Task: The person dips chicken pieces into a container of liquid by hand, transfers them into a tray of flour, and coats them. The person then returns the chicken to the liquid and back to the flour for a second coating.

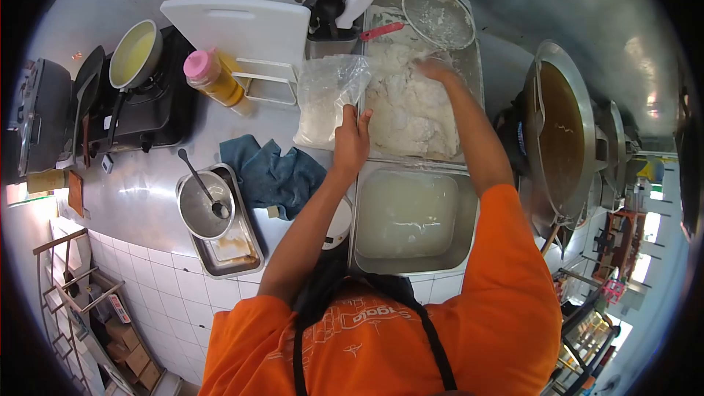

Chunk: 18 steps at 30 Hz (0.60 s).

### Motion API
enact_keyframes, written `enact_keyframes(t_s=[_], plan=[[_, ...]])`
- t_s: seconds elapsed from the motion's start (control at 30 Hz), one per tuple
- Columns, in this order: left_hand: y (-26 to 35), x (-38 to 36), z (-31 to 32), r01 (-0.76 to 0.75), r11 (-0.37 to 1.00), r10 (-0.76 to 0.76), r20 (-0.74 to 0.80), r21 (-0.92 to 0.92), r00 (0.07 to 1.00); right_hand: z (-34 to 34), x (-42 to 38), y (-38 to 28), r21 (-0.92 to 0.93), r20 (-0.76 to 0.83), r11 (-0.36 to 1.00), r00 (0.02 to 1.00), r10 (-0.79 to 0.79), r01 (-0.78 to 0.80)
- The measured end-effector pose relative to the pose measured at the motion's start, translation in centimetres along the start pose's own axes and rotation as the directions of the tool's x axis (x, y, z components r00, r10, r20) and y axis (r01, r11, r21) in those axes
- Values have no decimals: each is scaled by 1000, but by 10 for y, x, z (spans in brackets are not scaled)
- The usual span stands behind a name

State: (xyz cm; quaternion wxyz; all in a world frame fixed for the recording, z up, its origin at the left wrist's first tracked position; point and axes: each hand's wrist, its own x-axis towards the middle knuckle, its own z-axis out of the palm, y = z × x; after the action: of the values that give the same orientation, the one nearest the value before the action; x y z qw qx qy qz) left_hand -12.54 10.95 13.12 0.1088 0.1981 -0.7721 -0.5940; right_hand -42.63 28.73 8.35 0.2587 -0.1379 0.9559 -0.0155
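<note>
My left hand (pixel 352 139) grips the right edge of a clear plastic bag (pixel 320 99) of pale powder, beside a metal tray. That tray (pixel 478 77) holds white flour with flour-coated lumps (pixel 419 130) in it. My right hand (pixel 434 67) reaches into the flour near the tray's upper middle; its fingers are partly hidden by flour and blur. A round sieve (pixel 438 17) with a red handle (pixel 382 31) rests across the tray's far end. Nearer to me, a metal pan (pixel 469 231) contains cloudy liquid (pixel 407 213).
On the right stands a large wok (pixel 563 132) of brown liquid. A blue cloth (pixel 275 172), a metal bowl (pixel 207 205) with a spoon, a pink-capped bottle (pixel 216 81) and a white board (pixel 238 29) are on the left. Farther left, a small pan (pixel 136 55) sits on a stove.
</note>
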Motion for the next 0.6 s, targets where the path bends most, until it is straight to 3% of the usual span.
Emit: enact_keyframes(t_s=[0.03,0.17,0.23,0.27,0.33,0.37,0.43,0.47,0.53,0.57,0.6], plan=[[0,-1,0,-3,1000,3,-5,7,1000,5,9,-18,-18,-132,1000,991,9,-11],[-3,1,1,8,1000,-8,-5,3,1000,24,1,-83,102,-239,987,966,-98,125],[-1,2,0,3,1000,-3,-6,-7,1000,42,-1,-105,-215,4,908,930,-366,359],[-1,2,-1,12,1000,-12,-2,-12,1000,52,-10,-104,-212,14,908,931,-366,360],[0,4,0,22,999,-22,-1,-23,1000,70,-29,-100,-338,-111,789,811,-575,513],[-2,2,0,14,999,-14,0,-34,1000,69,-42,-94,-340,-102,786,810,-577,517],[-3,2,-2,8,999,-8,-7,-45,1000,27,-91,-97,-399,313,562,683,-660,725],[-2,2,-2,2,999,-2,-1,-51,1000,12,-109,-94,-399,320,556,679,-661,729],[-4,0,-1,3,998,-2,4,-62,1000,-7,-135,-86,-361,262,714,800,-540,600],[-5,0,0,-7,999,6,-12,-50,1000,-3,-143,-86,-364,264,712,800,-539,600],[-6,2,2,-19,999,18,-26,-39,1000,2,-150,-85,-394,290,627,738,-609,672]])
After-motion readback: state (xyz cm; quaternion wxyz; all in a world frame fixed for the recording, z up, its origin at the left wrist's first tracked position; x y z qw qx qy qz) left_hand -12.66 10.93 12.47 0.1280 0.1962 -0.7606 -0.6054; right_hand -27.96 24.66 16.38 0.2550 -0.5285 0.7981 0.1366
